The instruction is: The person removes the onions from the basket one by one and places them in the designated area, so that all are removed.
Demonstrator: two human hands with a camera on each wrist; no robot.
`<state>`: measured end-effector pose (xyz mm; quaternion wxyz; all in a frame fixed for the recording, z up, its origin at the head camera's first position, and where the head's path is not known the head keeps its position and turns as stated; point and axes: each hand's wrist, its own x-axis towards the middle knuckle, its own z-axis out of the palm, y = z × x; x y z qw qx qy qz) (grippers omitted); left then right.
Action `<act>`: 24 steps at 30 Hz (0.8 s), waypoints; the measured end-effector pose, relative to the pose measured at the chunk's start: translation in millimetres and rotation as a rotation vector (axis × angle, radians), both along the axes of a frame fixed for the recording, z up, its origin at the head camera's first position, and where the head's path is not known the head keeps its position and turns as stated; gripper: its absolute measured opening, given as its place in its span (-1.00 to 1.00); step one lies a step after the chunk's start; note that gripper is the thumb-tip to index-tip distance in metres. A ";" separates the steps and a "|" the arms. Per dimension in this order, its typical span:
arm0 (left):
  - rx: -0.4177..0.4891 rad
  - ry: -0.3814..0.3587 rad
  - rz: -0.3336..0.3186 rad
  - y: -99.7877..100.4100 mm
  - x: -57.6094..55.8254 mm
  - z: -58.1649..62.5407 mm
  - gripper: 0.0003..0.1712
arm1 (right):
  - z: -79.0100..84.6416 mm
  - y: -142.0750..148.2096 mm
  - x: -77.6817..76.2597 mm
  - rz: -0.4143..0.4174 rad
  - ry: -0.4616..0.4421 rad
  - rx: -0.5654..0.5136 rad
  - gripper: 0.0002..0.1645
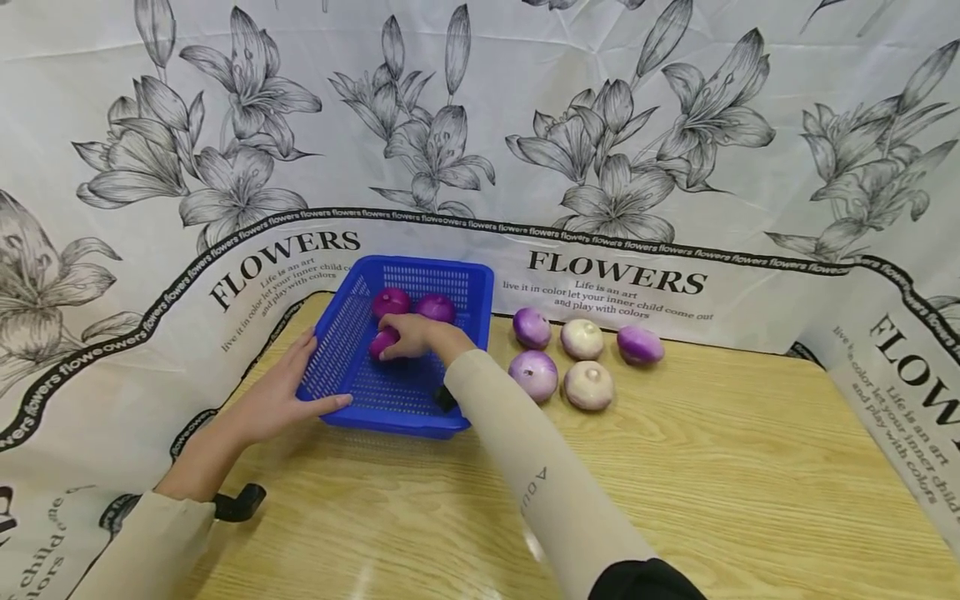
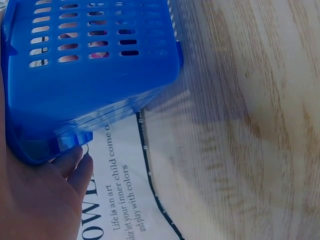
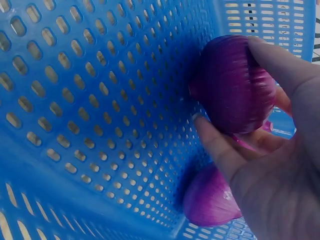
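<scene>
My right hand [image 1: 415,335] reaches into a blue plastic basket [image 1: 405,421] and holds a purple onion [image 3: 232,87] between thumb and fingers, close to the perforated floor. Two more purple onions [image 1: 392,303] [image 1: 436,308] lie in the far part of the basket. In the right wrist view another onion [image 3: 211,197] sits just below the held one. My left hand [image 1: 273,400] grips the basket's near left corner, thumb along the front rim and fingers at the left side. In the left wrist view its fingertips [image 2: 80,167] meet the underside of the rim.
Right of the basket stand several onions: purple ones [image 1: 532,328] [image 1: 533,376] [image 1: 640,344] and whitish ones [image 1: 582,339] [image 1: 588,385]. All rest on a wood-grain table [image 1: 720,475]. A flower-printed cloth [image 1: 480,133] closes off the back and sides.
</scene>
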<state>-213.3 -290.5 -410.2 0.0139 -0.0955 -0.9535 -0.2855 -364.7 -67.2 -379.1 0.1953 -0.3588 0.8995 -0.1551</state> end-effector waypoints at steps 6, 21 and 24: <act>-0.001 0.004 -0.002 1.3 -1.1 0.2 0.39 | 6.5 3.5 1.6 -0.011 0.033 -0.014 -0.23; 0.009 0.008 -0.010 0.1 2.0 3.0 0.38 | 77.3 52.4 37.0 0.091 0.185 -0.074 -0.25; 0.013 0.005 -0.016 0.5 1.4 1.7 0.39 | 79.3 74.5 45.2 0.078 0.211 -0.103 -0.23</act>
